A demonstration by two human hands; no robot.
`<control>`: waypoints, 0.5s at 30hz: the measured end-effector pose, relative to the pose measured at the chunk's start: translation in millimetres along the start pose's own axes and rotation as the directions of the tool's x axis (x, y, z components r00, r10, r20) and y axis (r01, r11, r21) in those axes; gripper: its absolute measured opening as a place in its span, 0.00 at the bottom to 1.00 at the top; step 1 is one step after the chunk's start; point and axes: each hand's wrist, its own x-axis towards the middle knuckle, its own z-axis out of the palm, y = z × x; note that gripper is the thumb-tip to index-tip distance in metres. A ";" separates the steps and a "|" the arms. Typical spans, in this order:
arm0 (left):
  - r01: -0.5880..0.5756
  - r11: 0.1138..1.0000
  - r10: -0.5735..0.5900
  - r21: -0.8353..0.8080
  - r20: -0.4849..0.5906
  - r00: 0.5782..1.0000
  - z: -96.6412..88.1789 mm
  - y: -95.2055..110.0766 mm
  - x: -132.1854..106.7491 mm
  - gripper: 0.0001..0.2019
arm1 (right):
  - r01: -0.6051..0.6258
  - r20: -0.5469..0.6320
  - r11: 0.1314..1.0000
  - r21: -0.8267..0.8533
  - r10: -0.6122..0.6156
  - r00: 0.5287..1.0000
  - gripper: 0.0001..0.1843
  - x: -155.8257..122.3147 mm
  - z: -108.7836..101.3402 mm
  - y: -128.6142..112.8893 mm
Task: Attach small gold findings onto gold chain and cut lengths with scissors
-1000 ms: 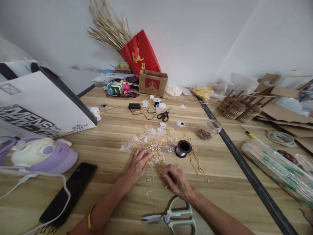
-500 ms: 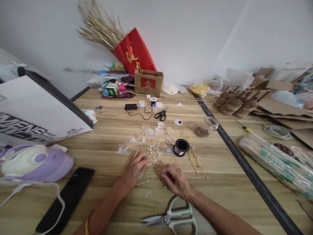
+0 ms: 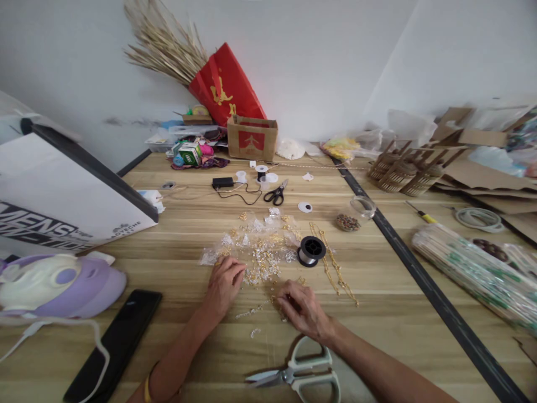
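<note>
My left hand [image 3: 224, 284] rests at the left edge of a pile of small clear and gold beads [image 3: 264, 260], its fingertips drawn together; whatever is between them is too small to make out. My right hand [image 3: 302, 309] is closed at the near right of the pile. A thin beaded strand [image 3: 253, 310] runs across the wood to its curled fingers, which hide that end. A few clear beads [image 3: 254, 333] lie nearer me. Below the right hand lie scissors with pale handles [image 3: 312, 364], blades parted. A black spool of clear line [image 3: 311, 252] stands beyond that hand.
Gold chains [image 3: 331, 260] lie right of the spool, near an open round tub of brown beads [image 3: 348, 222]. Black scissors [image 3: 276, 193] lie farther back. A phone [image 3: 115, 344] and white cable are at left. Bundled sticks [image 3: 474, 274] lie at right.
My left hand has shifted left, away from the middle of the bead pile, with its fingers drawn closer. My right hand stays nearly in place. The view has shifted slightly.
</note>
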 end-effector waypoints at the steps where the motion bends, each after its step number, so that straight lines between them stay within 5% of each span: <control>1: -0.008 1.000 0.008 -0.005 0.010 1.000 -0.1 -0.1 0.6 0.08 | -0.001 0.002 1.000 0.001 0.001 1.000 0.06 -0.2 0.3 0.4; 15: -0.188 0.976 0.168 0.112 0.171 0.971 -2.7 0.9 25.6 0.08 | 0.001 -0.012 1.000 0.012 0.000 1.000 0.05 -1.3 1.5 3.2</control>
